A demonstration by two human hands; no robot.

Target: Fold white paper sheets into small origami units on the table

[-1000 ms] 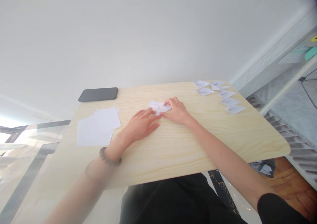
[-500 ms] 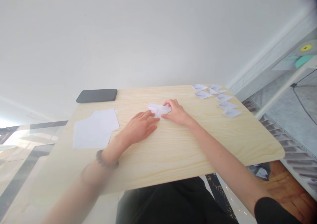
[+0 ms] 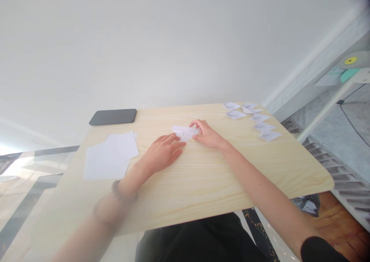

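Note:
A small folded piece of white paper [image 3: 185, 133] lies on the light wooden table, between my two hands. My right hand [image 3: 208, 134] has the paper's right end between its curled index finger and thumb. From the left, my left hand [image 3: 165, 151] reaches over the table with its fingers stretched out, fingertips resting on the paper's lower left edge. A dark beaded bracelet [image 3: 125, 192] circles the left wrist, blurred in part. Part of the paper's near edge is hidden under the left fingertips.
Several folded white paper pieces [image 3: 235, 114] sit in rows at the table's far right. Flat white sheets [image 3: 110, 158] overlap on the left. A dark phone [image 3: 113, 117] lies at the back left, near the wall [image 3: 173, 42]. The table [image 3: 202, 188] has a rounded right corner.
The view has tilted up slightly, so the table sits lower in the picture. My right thumb has shifted a little rightward along the paper; the left hand stays on its lower left edge.

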